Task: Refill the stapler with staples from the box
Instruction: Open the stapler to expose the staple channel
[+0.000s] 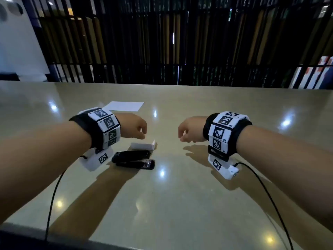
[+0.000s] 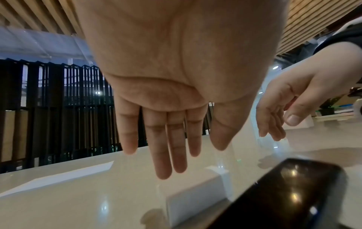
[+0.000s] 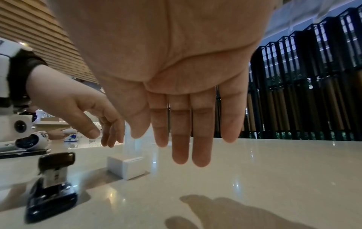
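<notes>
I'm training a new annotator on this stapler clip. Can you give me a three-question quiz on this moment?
1. True or false: the left hand is holding the stapler.
2. Which lies farthest from the person: A the stapler, B the staple box, C the sheet of paper?
3. Fill in: the right hand hovers over the ____, holding nothing.

Key
1. False; its fingers are straight and it touches nothing.
2. C.
3. Table.

Table (image 1: 198, 195): stapler (image 1: 133, 159), box (image 1: 143, 145), paper (image 1: 124, 106)
</notes>
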{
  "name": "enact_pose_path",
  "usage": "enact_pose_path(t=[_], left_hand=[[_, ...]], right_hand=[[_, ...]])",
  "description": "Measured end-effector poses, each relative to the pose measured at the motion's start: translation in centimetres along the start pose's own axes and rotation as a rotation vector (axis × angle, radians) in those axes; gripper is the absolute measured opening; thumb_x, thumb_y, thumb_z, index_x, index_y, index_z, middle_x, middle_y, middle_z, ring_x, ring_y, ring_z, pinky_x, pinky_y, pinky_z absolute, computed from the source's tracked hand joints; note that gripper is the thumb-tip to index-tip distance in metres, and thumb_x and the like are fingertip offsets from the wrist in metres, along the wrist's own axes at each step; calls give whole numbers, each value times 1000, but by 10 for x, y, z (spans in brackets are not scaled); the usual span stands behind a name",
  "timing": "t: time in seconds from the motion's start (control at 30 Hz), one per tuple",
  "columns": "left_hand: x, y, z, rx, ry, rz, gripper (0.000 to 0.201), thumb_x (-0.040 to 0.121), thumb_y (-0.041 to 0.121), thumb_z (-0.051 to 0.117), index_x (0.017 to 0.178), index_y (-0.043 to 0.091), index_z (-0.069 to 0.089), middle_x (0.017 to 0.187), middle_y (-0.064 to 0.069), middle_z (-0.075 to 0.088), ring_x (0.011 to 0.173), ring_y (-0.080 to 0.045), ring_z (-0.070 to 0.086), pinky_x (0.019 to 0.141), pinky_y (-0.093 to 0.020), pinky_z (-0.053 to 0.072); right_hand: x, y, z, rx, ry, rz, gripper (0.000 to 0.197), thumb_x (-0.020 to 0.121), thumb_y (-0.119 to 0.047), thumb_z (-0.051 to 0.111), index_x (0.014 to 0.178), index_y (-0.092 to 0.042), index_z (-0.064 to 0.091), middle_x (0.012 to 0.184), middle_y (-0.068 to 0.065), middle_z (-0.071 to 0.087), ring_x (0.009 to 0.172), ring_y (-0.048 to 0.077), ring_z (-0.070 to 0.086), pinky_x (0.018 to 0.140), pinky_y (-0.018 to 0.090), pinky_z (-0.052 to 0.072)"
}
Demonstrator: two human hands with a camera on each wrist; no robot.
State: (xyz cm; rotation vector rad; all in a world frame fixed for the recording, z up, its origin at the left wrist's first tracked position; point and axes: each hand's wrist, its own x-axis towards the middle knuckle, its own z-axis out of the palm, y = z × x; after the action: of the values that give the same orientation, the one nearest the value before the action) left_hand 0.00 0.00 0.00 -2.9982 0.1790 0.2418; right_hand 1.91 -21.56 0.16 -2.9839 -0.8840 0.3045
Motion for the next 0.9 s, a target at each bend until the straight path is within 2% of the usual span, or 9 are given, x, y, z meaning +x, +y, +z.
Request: enact_pose_path(t=[0.07,0.17,0.27,0.33,0.4,0.5,0.63,0.73,0.9], left_hand=[[-3,-6,4,37,-59,-14,31,90,31,54,121,29,60,120,7,63,93,-11,52,89,-27,43],[-9,-14,14,67,-175,-31,34,88,26,52,121,32,60,119,8,63,96,-11,52,90,-28,43],[-16,-18,17,32,-225,-20,37,86,27,54,122,29,60,119,7,65,100,-14,56,96,-33,46],[-20,-21,18,-23,-239,-8,40,84,23,56,123,26,61,118,5,66,100,-14,58,93,-31,46],[-22,-22,19,-68,-253,7,42,82,20,58,123,26,61,116,5,67,99,-14,58,87,-28,45],[-23,-22,23,-110,-256,25,43,79,20,62,122,27,60,106,12,67,94,-11,59,84,-27,43],[-21,-15,27,-82,-217,72,35,80,22,66,114,27,64,78,25,55,81,-8,55,78,-26,42],[-21,-6,28,-43,-184,107,32,81,26,66,112,27,65,76,25,53,81,-9,54,76,-25,41],[-16,19,25,-54,-156,180,31,82,29,66,113,27,65,76,23,53,81,-9,54,71,-23,39]], right_hand=[[3,-8,2,-32,-12,-18,29,95,-30,53,118,-16,64,111,2,71,80,13,57,65,23,44],[7,-25,13,-72,-57,-56,31,93,-32,55,119,-18,63,117,1,68,93,16,59,77,26,43],[7,-38,24,-101,-93,-98,33,93,-32,54,124,-21,61,123,-1,63,110,18,59,89,29,44],[5,-46,31,-109,-122,-133,36,94,-33,53,129,-24,58,128,-3,60,115,19,57,94,31,44],[3,-51,38,-121,-142,-180,36,95,-30,52,129,-24,58,129,-2,60,115,20,57,93,31,43],[1,-57,44,-154,-150,-236,32,95,-26,51,123,-18,61,121,2,64,110,23,60,85,30,45],[-3,-58,46,-149,-125,-284,41,94,-27,50,136,-27,52,133,-2,58,118,22,55,98,35,45],[-9,-52,47,-165,-146,-304,42,95,-28,48,138,-28,50,138,-3,55,122,21,53,102,36,44],[-25,-30,48,-167,-179,-257,43,95,-26,48,139,-28,48,132,-3,58,117,21,57,99,34,45]])
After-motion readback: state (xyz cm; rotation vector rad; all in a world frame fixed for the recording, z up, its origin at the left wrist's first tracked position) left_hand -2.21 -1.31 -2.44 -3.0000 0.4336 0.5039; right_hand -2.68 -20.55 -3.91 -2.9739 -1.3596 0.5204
